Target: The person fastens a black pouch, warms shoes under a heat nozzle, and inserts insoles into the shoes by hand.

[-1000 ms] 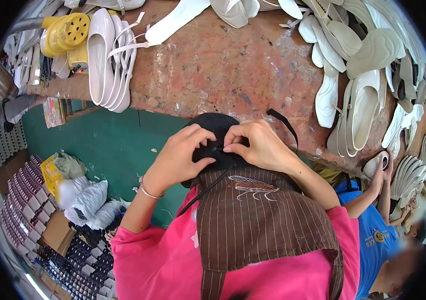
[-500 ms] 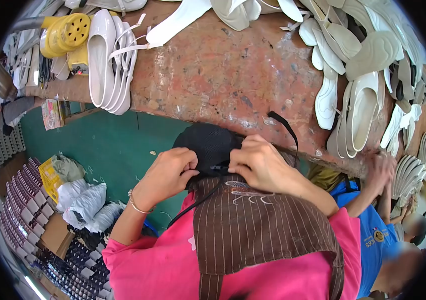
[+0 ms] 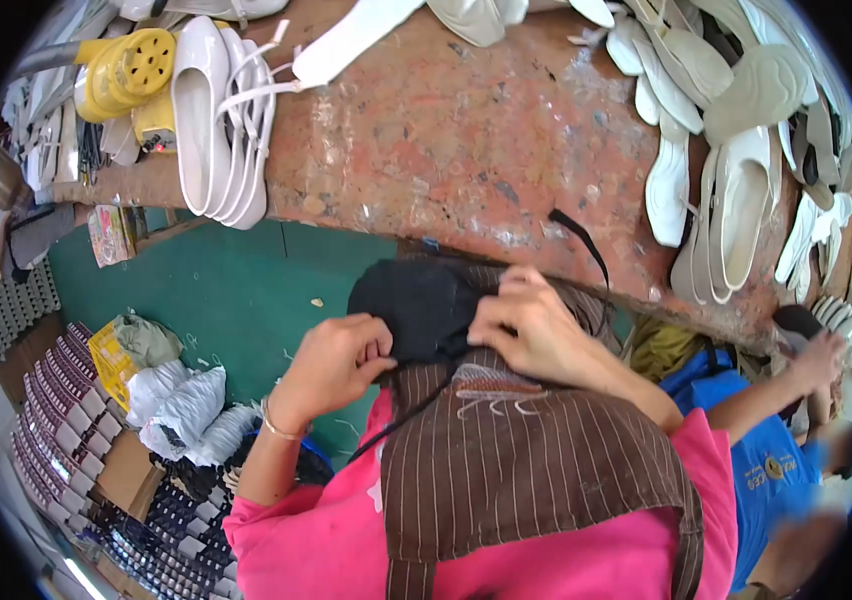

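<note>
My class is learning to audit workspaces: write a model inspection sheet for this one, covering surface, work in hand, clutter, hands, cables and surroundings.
Surface: worktable stained and scuffed.
Job's things: black fabric item, held above a striped apron.
Clutter: pale shoes beside a yellow device at left; insoles and more shoes heaped at right.
Hands: left hand and right hand both pinch the fabric.
Cables: no certain cable; black strap near table's front edge.
Surroundings: co-worker in blue at right; white bags on floor at left.
</note>
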A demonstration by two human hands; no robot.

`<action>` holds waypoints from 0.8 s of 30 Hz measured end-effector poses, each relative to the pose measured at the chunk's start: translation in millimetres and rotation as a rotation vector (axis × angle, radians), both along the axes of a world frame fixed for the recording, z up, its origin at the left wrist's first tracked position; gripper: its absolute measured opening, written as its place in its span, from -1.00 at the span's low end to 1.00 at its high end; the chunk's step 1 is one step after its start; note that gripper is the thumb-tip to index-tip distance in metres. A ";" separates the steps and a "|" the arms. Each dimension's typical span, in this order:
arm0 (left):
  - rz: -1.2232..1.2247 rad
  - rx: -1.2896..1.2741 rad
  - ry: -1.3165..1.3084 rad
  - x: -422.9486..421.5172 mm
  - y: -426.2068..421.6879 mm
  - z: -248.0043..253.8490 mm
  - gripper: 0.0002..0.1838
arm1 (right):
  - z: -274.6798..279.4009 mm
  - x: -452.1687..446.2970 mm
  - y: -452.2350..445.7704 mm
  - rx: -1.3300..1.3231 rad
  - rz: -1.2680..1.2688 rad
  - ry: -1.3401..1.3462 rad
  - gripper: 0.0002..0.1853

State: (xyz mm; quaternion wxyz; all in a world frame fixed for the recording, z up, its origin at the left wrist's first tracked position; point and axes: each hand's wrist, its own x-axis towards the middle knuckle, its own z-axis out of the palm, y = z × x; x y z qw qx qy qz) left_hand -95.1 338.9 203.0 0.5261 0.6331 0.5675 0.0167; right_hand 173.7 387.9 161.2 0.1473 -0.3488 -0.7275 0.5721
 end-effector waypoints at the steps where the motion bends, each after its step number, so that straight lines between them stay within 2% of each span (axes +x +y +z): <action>1: -0.008 -0.005 0.038 1.8 -2.1 -0.9 -0.80 | -4.7 0.0 2.0 -0.011 -0.002 -0.041 -0.95; 3: -0.017 0.030 0.124 2.2 12.1 -12.5 -0.79 | -4.2 0.7 10.5 0.071 0.011 -0.094 -0.96; 6: -0.047 -0.056 0.041 -2.2 31.8 -16.9 -0.73 | -2.3 7.4 15.1 0.050 -0.035 -0.134 -0.95; 7: -0.214 -0.012 0.124 -6.1 40.4 -19.1 -0.64 | -3.3 9.5 16.0 0.024 -0.021 -0.125 -0.93; 10: -0.223 0.483 0.053 21.4 50.8 -17.7 -0.51 | -8.8 10.7 15.0 0.027 -0.074 -0.098 -0.90; 11: -0.258 0.449 0.018 27.7 49.5 -21.1 -0.39 | -9.9 11.7 13.9 0.044 -0.087 -0.097 -0.88; 12: -0.261 0.486 -0.060 30.0 43.4 -33.9 -0.41 | -11.1 12.2 13.5 0.063 -0.098 -0.094 -0.86; 14: -0.147 0.397 -0.161 27.9 27.4 -59.2 -0.45 | -9.6 11.1 14.4 0.128 -0.154 -0.075 -0.82; 16: -0.094 0.375 -0.199 27.8 30.8 -56.6 -0.52 | 1.4 5.7 13.3 0.212 -0.240 -0.048 -0.78; 20: -0.029 0.346 -0.253 27.6 31.3 -59.6 -0.55 | 26.7 -5.3 22.6 0.433 0.002 0.229 -0.69; 22: -0.017 0.356 -0.255 28.7 29.8 -59.5 -0.60 | 26.3 -6.9 23.8 0.521 0.148 0.210 -0.72; 24: -0.052 0.385 -0.245 27.8 29.4 -58.9 -0.60 | 14.4 -4.7 16.2 0.591 0.120 0.200 -0.74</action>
